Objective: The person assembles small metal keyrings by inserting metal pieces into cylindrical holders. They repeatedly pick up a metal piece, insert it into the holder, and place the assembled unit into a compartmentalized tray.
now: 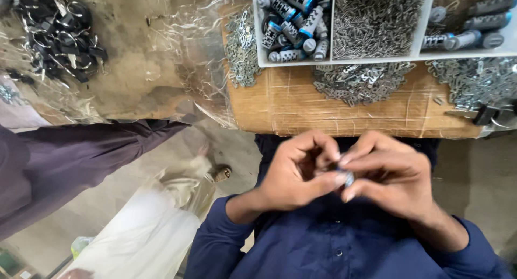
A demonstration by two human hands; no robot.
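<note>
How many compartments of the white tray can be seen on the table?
3. The left compartment holds small cylinders with blue bands, the middle compartment holds thin metal pieces, and the right compartment holds a few grey cylinders. The tray runs past the frame edge, so more may be hidden.

Your desk, its parts tray and the clutter around it.

Ahead of you the wooden desk carries a white divided tray: its left compartment holds blue-tipped metal cylinders, the middle one a heap of small metal clips, the right one a few more cylinders. Loose metal pieces lie on the desk just below the tray and at both sides. To your left, clear plastic sheeting covers a pile of black rings. Beside you someone's purple sleeve and pale trouser leg show.
</note>
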